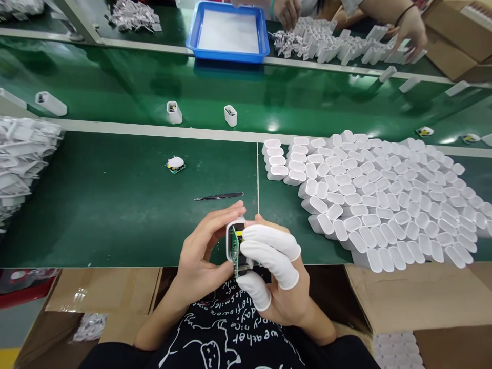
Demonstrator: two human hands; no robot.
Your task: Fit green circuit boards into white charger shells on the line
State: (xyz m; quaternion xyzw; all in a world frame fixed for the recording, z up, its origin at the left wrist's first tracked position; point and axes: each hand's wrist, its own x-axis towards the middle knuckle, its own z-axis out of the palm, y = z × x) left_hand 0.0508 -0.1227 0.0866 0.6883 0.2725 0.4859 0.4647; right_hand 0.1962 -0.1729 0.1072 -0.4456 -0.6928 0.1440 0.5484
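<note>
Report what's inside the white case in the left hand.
A green circuit board shows at the opening of the case; board and right hand hide most of the inside.

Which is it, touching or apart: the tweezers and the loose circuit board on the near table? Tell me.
Apart. The head view shows green tabletop between the tweezers and the circuit board, which lies farther off.

A factory assembly line was plainly shown: down the middle, a green belt (126, 97) was dotted with units (230, 116), and beside it the bench (100, 205) was crowded with row upon row of matching cases (384, 200). At its edge a circuit board (236, 248) was held, while across the way heaped parts (313, 38) were handled by other hands (413, 41).
</note>
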